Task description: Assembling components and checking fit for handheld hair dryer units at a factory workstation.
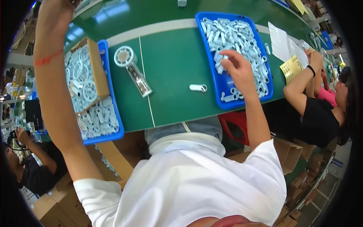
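Observation:
My right hand [242, 70] is over the blue tray [217, 85] on the right, thumb and forefinger closed on a small light-blue plastic part [225, 57]. Many similar light-blue parts [230, 34] fill that tray, some round-ended with a ring. On the left, my arm reaches far forward, and my left hand [56, 9] is cut off by the upper edge, its fingers out of sight. Between the trays lies one pale elongated part [197, 87] with a round hole at one end. Left of it rests a round-headed light-blue piece [125, 56] with a long clear-and-metallic handle [139, 80].
A second blue tray [120, 130] at left holds a cardboard box [99, 72] of light-blue rings and loose parts. A pale strip crosses the green table [170, 56]. A co-worker [317, 102] sits at right near a yellow label sheet [291, 69]; another person [41, 166] is at far left.

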Motion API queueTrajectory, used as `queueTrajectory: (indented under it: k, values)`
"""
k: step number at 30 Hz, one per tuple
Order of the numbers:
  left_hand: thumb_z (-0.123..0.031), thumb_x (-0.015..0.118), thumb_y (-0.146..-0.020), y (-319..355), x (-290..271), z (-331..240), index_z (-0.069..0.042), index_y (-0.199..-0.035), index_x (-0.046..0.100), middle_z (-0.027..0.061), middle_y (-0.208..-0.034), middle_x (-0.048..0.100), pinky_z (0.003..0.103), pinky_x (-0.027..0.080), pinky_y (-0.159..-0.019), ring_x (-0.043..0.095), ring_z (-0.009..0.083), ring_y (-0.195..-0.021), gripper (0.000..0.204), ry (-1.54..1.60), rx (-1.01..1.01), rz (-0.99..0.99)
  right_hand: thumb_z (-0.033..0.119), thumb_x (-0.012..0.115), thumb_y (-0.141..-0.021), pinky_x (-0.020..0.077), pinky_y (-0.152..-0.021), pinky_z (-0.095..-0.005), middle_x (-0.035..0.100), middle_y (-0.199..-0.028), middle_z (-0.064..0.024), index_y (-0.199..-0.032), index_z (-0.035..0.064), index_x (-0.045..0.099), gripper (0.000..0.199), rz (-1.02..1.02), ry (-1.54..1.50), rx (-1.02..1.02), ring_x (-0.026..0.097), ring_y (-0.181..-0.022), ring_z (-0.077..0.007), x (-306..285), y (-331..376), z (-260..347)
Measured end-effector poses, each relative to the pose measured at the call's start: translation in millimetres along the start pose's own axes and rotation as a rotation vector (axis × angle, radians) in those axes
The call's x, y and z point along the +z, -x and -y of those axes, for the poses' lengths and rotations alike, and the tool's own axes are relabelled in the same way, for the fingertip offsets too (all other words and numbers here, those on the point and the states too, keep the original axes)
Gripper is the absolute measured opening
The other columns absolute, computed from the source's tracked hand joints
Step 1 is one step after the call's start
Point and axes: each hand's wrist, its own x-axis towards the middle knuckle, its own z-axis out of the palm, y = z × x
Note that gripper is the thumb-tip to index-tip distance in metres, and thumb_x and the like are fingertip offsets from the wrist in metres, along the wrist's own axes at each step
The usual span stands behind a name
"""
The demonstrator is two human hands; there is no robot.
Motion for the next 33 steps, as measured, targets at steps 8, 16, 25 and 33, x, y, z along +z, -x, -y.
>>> queueTrajectory:
  k: [8, 16, 25, 33]
  values:
    - [-0.009, 0.058, -0.078, 246, 144, 13, 0.001, -0.112, 0.043, 0.0096, -0.091, 0.056, 0.028, 0.045, -0.072, 0.055, 0.0155, -0.078, 0.039, 0.199, -0.048, 0.082, 0.008, 0.067, -0.073, 0.0460, -0.067, -0.0312, 0.053, -0.089, -0.0096, -0.095, 0.0030, 0.061, 0.024, 0.047, 0.579, -0.177, 0.057, -0.074, -0.0218, -14, 18, -14]
    - [-0.006, 0.055, -0.078, 295, 162, 68, 0.000, -0.116, 0.040, 0.0073, -0.089, 0.053, 0.028, 0.044, -0.071, 0.053, 0.0137, -0.077, 0.041, 0.302, -0.396, 0.075, 0.010, 0.060, -0.081, 0.0432, -0.065, -0.0322, 0.052, -0.081, -0.0107, -0.106, 0.0078, 0.062, 0.025, 0.074, 0.606, -0.158, 0.055, -0.071, -0.0251, -30, 23, -11]
    - [-0.009, 0.055, -0.079, 301, 167, 87, 0.001, -0.114, 0.042, 0.0084, -0.090, 0.054, 0.029, 0.045, -0.069, 0.054, 0.0154, -0.076, 0.038, 0.228, -0.429, 0.091, 0.006, 0.059, -0.079, 0.0469, -0.064, -0.0389, 0.051, -0.089, -0.0111, -0.120, 0.0134, 0.053, 0.042, 0.237, 0.931, -0.328, 0.056, -0.075, -0.0308, -21, 52, -19]
    - [-0.007, 0.056, -0.080, 306, 166, 93, 0.001, -0.110, 0.042, 0.0067, -0.088, 0.054, 0.027, 0.045, -0.069, 0.053, 0.0116, -0.076, 0.035, 0.285, -0.464, 0.074, 0.013, 0.061, -0.083, 0.0454, -0.053, -0.0243, 0.055, -0.077, -0.0072, -0.112, 0.0082, 0.060, 0.029, 0.153, 0.587, -0.066, 0.055, -0.062, -0.0129, -47, 44, -14]
